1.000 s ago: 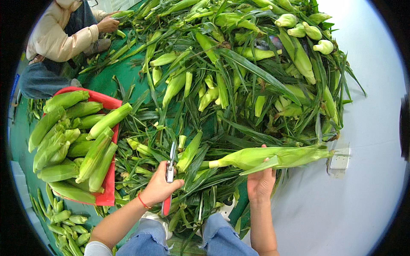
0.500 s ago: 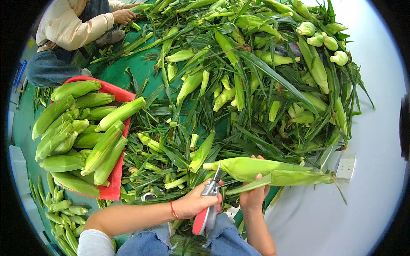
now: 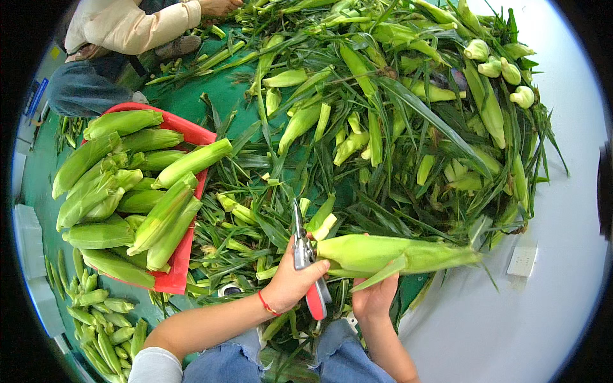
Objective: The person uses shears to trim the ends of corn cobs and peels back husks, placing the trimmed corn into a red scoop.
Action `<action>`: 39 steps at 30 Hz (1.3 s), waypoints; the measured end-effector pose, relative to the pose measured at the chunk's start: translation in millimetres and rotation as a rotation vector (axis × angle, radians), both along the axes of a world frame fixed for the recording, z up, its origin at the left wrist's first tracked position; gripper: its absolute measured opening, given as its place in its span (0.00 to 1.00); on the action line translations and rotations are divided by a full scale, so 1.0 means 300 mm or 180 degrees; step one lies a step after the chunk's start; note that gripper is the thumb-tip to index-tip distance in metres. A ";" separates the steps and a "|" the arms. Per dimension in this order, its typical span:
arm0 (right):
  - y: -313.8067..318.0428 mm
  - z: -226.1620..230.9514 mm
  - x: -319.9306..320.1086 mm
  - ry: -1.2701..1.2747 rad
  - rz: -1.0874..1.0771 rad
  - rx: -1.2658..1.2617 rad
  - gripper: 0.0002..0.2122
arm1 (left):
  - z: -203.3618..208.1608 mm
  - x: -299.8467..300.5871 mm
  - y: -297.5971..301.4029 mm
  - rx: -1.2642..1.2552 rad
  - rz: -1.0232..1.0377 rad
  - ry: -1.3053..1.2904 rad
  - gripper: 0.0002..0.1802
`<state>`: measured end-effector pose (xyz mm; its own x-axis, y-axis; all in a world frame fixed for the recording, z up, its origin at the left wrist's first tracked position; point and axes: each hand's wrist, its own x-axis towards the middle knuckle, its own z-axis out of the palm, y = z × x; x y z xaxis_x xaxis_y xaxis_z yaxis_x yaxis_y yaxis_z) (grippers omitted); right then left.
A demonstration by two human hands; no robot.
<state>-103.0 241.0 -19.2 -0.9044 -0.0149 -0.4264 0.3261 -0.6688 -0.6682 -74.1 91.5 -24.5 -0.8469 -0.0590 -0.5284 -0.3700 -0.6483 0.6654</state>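
Note:
My left hand (image 3: 288, 282) is closed round pruning shears (image 3: 316, 302) with red-and-grey handles. Their blade points up and away, beside the butt end of a green ear of corn (image 3: 396, 250). The left thumb rests against that end. From below, my right hand (image 3: 375, 297) grips the ear, which lies sideways with its husk on and its tip to the right; a loose husk leaf hangs by the fingers. A short pale stalk piece (image 3: 324, 227) shows just above the butt end; whether it touches the ear I cannot tell.
On the left, a red tray (image 3: 181, 258) holds several husked-in ears; smaller ears (image 3: 102, 319) lie below it. A large heap of corn and leaves (image 3: 408, 127) spreads ahead. Another person's sleeve (image 3: 137, 29) is at upper left. A white wall with a socket (image 3: 522, 261) stands right.
The stalk that stuck out of the ear's butt end no longer does, and a pale piece shows above it. The shears have swung more upright, and my left thumb has come onto the ear.

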 end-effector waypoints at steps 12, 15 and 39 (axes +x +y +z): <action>0.020 -0.010 0.017 0.0151 0.1272 0.1614 0.19 | 0.034 -0.072 -0.131 -0.2809 -0.2138 0.1419 0.42; 0.050 -0.021 -0.006 -0.0021 0.1349 0.1872 0.16 | 0.013 -0.051 -0.153 -0.1566 -0.1713 0.1076 0.43; 0.053 -0.027 -0.096 -0.0945 0.1458 0.0309 0.27 | 0.097 0.017 -0.132 -0.3921 -0.2732 0.1605 0.45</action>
